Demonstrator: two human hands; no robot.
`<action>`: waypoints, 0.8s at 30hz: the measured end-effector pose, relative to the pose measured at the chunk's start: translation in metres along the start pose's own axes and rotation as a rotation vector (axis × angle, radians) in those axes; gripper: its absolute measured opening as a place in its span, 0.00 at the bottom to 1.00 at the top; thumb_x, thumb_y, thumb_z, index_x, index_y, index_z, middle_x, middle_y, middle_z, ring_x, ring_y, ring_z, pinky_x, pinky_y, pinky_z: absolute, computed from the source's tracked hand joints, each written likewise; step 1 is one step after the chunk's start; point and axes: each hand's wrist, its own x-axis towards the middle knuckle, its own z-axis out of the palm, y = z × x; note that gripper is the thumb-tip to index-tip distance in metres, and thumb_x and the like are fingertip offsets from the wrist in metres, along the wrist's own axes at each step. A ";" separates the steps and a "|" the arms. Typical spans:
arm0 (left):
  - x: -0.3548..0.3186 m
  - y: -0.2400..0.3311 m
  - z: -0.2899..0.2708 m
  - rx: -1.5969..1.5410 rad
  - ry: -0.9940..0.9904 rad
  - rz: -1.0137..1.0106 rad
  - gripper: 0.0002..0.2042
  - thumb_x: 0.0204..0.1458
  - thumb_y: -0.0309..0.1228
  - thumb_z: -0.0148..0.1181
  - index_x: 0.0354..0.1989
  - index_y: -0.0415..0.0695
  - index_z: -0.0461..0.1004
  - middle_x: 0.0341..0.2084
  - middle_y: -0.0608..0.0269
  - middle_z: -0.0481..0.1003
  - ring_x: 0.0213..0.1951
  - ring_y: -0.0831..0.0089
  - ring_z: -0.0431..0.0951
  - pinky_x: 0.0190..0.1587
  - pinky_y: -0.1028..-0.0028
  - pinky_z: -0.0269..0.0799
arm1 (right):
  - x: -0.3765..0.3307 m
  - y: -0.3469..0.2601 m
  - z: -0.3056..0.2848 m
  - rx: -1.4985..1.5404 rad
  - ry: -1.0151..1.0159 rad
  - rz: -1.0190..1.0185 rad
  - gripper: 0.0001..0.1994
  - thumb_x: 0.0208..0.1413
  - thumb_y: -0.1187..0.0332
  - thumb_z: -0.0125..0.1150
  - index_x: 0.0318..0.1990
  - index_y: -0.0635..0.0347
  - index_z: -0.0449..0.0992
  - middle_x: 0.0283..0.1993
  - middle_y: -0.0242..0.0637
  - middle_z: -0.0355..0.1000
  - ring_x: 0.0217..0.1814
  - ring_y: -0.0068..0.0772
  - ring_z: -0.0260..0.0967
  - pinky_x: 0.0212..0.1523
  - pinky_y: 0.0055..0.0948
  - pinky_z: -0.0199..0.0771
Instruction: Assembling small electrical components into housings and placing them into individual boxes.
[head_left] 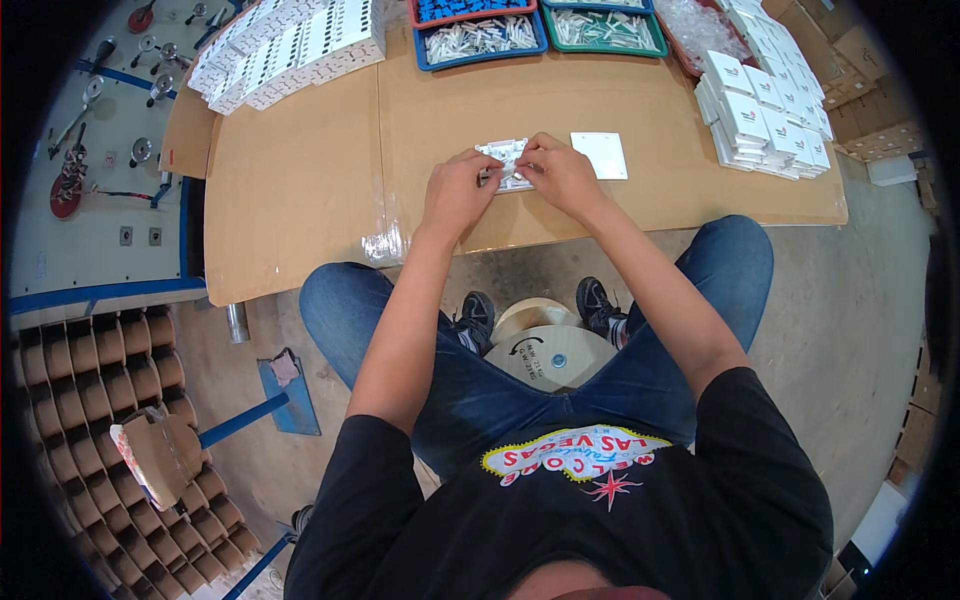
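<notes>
Near the front edge of the table, a shallow white box (505, 150) lies with small white parts in it. My left hand (460, 195) is at its left side, fingers bent and closed over the box. From the right, my right hand (562, 178) reaches in with thumb and fingertips pinched together. The fingertips of both hands nearly meet over the parts, and what they pinch is too small to make out. A flat white square piece (599, 156), like a lid, lies just right of my right hand.
Beyond stand a blue tray (484, 60) and a green tray (607, 50) of small pale parts. Stacked white boxes (765, 125) fill the right; rows of white cartons (310, 60) stand at the far left. A cardboard sheet (300, 190) covers the table.
</notes>
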 end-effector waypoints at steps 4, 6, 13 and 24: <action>-0.001 0.012 -0.007 -0.016 -0.059 -0.004 0.15 0.46 0.35 0.72 0.41 0.44 0.82 0.35 0.59 0.80 0.29 0.64 0.79 0.34 0.67 0.74 | -0.002 -0.003 0.000 0.015 0.025 0.069 0.05 0.55 0.66 0.64 0.37 0.53 0.82 0.41 0.34 0.76 0.43 0.45 0.76 0.42 0.42 0.76; -0.001 0.013 -0.010 -0.038 -0.092 -0.065 0.18 0.43 0.37 0.74 0.43 0.44 0.82 0.36 0.60 0.80 0.29 0.65 0.79 0.35 0.67 0.75 | -0.001 -0.006 -0.003 0.011 0.001 0.070 0.06 0.55 0.66 0.64 0.38 0.53 0.81 0.41 0.35 0.76 0.43 0.45 0.76 0.42 0.42 0.76; -0.008 0.008 -0.009 0.037 -0.111 -0.002 0.19 0.43 0.37 0.75 0.44 0.46 0.82 0.40 0.63 0.80 0.31 0.65 0.81 0.37 0.68 0.76 | -0.004 0.000 -0.007 0.021 -0.083 -0.034 0.06 0.55 0.68 0.61 0.37 0.57 0.80 0.42 0.38 0.75 0.43 0.46 0.76 0.43 0.44 0.76; -0.017 0.014 -0.002 0.028 0.007 -0.009 0.16 0.43 0.34 0.75 0.40 0.44 0.81 0.37 0.60 0.78 0.34 0.62 0.79 0.38 0.66 0.75 | -0.002 -0.006 -0.018 0.015 -0.122 -0.020 0.07 0.57 0.70 0.56 0.38 0.58 0.79 0.42 0.40 0.76 0.44 0.50 0.76 0.45 0.45 0.76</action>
